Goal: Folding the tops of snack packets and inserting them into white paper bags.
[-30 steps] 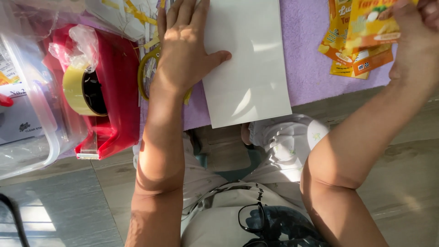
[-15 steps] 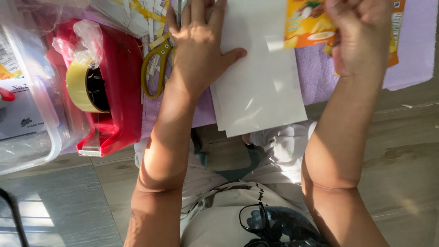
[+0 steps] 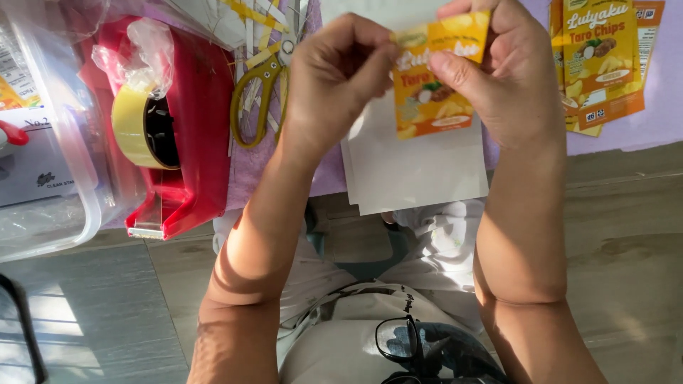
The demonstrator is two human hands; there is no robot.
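Both my hands hold one orange and yellow snack-label sticker above a stack of white paper sheets. My left hand pinches its upper left corner with thumb and fingers. My right hand grips its right side, thumb across the front. The white sheets lie on a purple cloth and hang over its near edge.
A red tape dispenser with a yellowish tape roll stands to the left. Yellow-handled scissors lie beside it. More orange labels lie at the upper right. A clear plastic bin is at far left. Wooden floor lies below.
My left hand has lifted off the white sheets and joined the right hand. The right hand has brought one label from the pile at the right to the middle.
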